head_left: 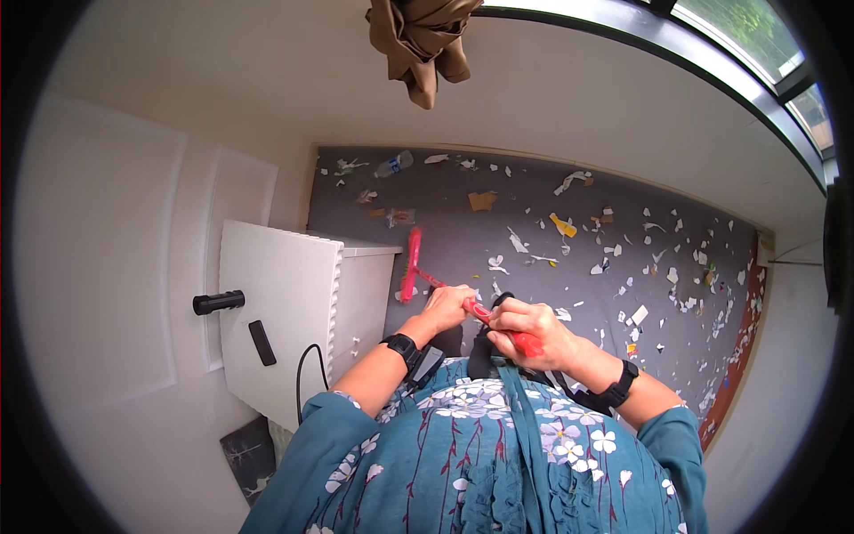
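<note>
Both my hands hold a red broom by its handle. My left hand is closed around the handle's middle part, nearer the brush head. Closer to my body, my right hand grips the thick end of the handle. The pinkish-red brush head rests on or just over the grey floor, beside the white cabinet. Around it lie torn white paper scraps, a crumpled clear wrapper and a brown cardboard piece. The bristles' contact with the floor is hard to make out.
A white cabinet stands at left, with a black cylinder and a black flat device on top. A plastic bottle lies by the far wall. Yellow scrap and more litter cover the right side. A brown curtain hangs ahead.
</note>
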Tool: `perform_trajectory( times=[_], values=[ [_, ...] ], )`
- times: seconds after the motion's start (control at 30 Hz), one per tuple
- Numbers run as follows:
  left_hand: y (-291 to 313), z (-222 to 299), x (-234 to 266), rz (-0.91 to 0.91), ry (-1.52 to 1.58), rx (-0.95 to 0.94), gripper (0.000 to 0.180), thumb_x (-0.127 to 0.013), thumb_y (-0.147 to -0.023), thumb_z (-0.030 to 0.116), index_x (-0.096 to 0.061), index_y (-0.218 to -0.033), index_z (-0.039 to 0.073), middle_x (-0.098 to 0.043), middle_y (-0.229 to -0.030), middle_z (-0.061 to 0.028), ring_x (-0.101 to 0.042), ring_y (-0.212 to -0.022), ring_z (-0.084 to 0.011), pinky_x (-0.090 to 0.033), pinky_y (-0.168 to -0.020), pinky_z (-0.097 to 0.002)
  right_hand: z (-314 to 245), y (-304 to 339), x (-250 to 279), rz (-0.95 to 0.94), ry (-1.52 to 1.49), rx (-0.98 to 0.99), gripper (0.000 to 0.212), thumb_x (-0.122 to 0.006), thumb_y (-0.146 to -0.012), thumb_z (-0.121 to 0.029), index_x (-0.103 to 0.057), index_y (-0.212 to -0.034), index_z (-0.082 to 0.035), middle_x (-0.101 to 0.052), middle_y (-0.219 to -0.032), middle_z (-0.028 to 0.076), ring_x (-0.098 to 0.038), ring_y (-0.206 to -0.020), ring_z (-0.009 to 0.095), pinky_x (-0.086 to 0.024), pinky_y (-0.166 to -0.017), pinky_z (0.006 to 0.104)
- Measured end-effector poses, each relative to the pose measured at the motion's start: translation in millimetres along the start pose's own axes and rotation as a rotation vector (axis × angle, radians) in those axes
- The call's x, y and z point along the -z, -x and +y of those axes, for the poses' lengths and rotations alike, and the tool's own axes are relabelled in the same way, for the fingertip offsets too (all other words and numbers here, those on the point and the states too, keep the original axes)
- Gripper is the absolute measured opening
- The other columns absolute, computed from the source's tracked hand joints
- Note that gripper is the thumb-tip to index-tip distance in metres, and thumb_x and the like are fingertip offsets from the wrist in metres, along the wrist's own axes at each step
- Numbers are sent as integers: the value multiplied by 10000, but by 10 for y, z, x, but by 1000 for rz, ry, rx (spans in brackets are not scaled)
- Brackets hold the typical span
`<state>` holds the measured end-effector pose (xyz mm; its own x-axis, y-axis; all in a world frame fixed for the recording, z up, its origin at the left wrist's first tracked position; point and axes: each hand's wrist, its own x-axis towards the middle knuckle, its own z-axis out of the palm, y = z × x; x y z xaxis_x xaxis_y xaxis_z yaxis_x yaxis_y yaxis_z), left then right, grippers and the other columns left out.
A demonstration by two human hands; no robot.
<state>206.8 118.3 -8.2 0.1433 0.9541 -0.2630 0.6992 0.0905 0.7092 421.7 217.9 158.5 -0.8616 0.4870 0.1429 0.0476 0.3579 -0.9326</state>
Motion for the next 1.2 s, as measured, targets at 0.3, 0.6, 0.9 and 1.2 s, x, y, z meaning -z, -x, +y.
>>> perform_trajectory(
  times=[0.3,0.6,0.9,1.2],
  values=[
    [25,-468,155,-23,23,49,168,-680,-825,250,-626,-818,92,-653,-858,-124,-647,-828,-390,-518,-701,-478,119,-435,-329,2,-17,-59,96,-714,-835,-53,-638,-871,-8,-587,-825,128,-641,-650,335,-536,-582,395],
    [77,-203,561,83,116,-102,174,-716,-821,221,-588,-814,105,-637,-809,-89,-640,-785,-360,-504,-654,-463,-516,-823,-140,-140,130,42,95,-733,-807,-49,-640,-816,-30,-591,-796,110,-626,-584,305,-510,-507,389],
    [87,-770,598,143,130,-60,182,-719,-809,185,-566,-811,87,-622,-806,-117,-636,-784,-380,-497,-643,-465,-140,-1305,-392,-149,-9,-44,83,-708,-820,-24,-642,-869,-17,-608,-801,114,-640,-655,322,-523,-586,384],
    [-197,-488,1087,43,264,-228,208,-759,-761,208,-584,-792,100,-663,-825,-102,-658,-798,-355,-507,-681,-461,-731,-1459,-279,-114,184,-10,122,-745,-779,-6,-639,-837,-24,-615,-805,102,-645,-599,288,-523,-527,360]
  ],
)
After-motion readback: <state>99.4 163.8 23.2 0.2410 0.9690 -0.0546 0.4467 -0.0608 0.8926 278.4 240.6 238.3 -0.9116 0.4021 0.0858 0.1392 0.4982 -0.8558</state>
